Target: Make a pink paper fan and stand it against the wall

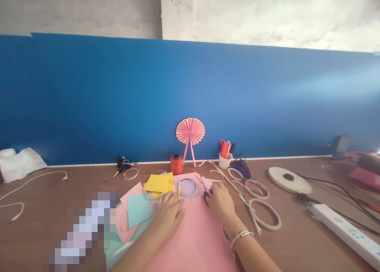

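My left hand [168, 212] lies flat with fingers stretched on a large pink sheet of paper [196, 232]. Its fingertips are close to a narrow yellow paper strip [179, 191] and yellow folded paper [158, 183]. My right hand [221, 202] has its fingers curled around the dark handles of a pair of scissors [205, 191], whose blades point away to the upper left. Between the two hands, a roll of tape [187, 187] rests on a small lilac paper. Light blue paper [139, 210] sticks out left of my left hand.
A pleated pink paper fan [190, 132] leans on the blue partition [118, 97], beside a red round container [176, 164] and a white cup [225, 160] of tools. Coiled white strips [264, 214], a white disc [289, 180] and a power strip [350, 232] lie to the right.
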The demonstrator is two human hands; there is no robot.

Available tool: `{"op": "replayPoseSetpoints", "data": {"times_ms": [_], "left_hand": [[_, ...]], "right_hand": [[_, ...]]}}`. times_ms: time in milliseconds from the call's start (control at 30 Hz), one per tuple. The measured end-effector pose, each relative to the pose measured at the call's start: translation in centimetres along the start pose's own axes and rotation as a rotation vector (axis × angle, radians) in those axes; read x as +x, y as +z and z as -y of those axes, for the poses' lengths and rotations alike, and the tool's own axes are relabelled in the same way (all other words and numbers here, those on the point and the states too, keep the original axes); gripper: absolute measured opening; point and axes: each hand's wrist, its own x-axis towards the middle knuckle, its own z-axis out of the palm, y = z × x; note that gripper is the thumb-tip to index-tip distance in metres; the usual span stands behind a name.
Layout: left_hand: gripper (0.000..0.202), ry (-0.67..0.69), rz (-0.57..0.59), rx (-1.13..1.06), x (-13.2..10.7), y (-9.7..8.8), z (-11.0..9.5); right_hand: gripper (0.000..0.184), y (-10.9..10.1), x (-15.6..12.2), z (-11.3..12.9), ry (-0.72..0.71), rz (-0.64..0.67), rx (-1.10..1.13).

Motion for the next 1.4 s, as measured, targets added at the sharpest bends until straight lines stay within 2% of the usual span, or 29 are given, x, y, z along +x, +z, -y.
{"op": "replayPoseSetpoints", "data": {"times_ms": [67, 167, 233, 333, 400, 467, 567, 633, 700, 800, 900, 967, 1033, 1067, 1167, 1267, 1333, 1400], "left_hand": [[0.035, -0.017, 0.009, 0.028, 0.0, 0.2, 0.0], [0.038, -0.052, -0.055, -0.033, 0.3, 0.7, 0.5], [0.039, -0.075, -0.129, -0.138, 0.6, 1.0, 1.0], [0.039, -0.123, -0.208, -0.409, 0.8, 0.8, 1.1], [0.041, -0.177, -0.205, -0.631, 0.8, 0.3, 0.8], [0.043, -0.220, -0.155, -0.829, 0.7, -0.4, 0.3], [0.044, -0.241, -0.092, -1.018, 0.6, -1.3, -0.3], [0.043, -0.234, -0.051, -1.071, 0.5, -1.7, -0.6], [0.043, -0.202, 0.014, -1.077, 0.4, -1.9, -0.8], [0.043, -0.133, 0.123, -1.052, 0.4, -1.8, -1.1], [0.040, -0.090, 0.145, -0.985, 0.3, -1.2, -1.1], [0.034, -0.091, 0.041, -0.839, 0.3, -0.7, -0.9], [0.031, -0.083, -0.072, -0.594, 0.2, -0.2, -0.7], [0.032, -0.067, -0.088, -0.457, 0.2, -0.1, -0.7], [0.033, 0.021, 0.033, -0.066, -0.2, 0.1, -1.3], [0.034, 0.061, 0.159, 0.240, -1.0, 0.2, -2.7], [0.038, 0.033, 0.196, 0.373, -1.5, 0.6, -3.9], [0.041, 0.013, 0.183, 0.458, -1.9, 1.4, -4.7]], "right_hand": [[0.016, 0.0, 0.0, -0.2, 0.025, 0.034, 0.031], [0.027, 0.1, 0.2, -0.5, 0.070, 0.100, 0.090], [0.031, 0.1, 0.4, -0.9, 0.073, 0.108, 0.132], [0.031, 0.3, 0.7, -1.5, 0.061, 0.124, 0.190], [0.032, 0.4, 0.8, -1.8, 0.052, 0.136, 0.219], [0.032, 0.5, 0.9, -2.0, 0.045, 0.155, 0.265], [0.019, 0.2, 0.8, -1.3, 0.012, 0.164, 0.361], [0.029, -0.1, 0.4, -0.3, -0.014, 0.176, 0.557], [0.038, -0.4, -0.2, 1.0, -0.018, 0.254, 0.910], [0.033, -0.6, -1.2, 2.5, 0.005, 0.380, 1.309], [0.029, -0.8, -1.6, 3.0, 0.057, 0.383, 1.461], [0.031, -1.1, -1.4, 2.7, 0.074, 0.373, 1.462], [0.033, -1.6, -1.1, 2.2, 0.042, 0.374, 1.423], [0.033, -2.0, -0.9, 2.0, 0.010, 0.378, 1.394], [0.029, -3.0, -0.6, 1.3, -0.079, 0.406, 1.256], [0.025, -3.1, -0.5, 1.0, -0.106, 0.482, 1.062], [0.022, -2.4, -0.4, 0.9, -0.121, 0.541, 0.969], [0.018, -1.4, -0.3, 1.0, -0.137, 0.585, 0.874]]}}
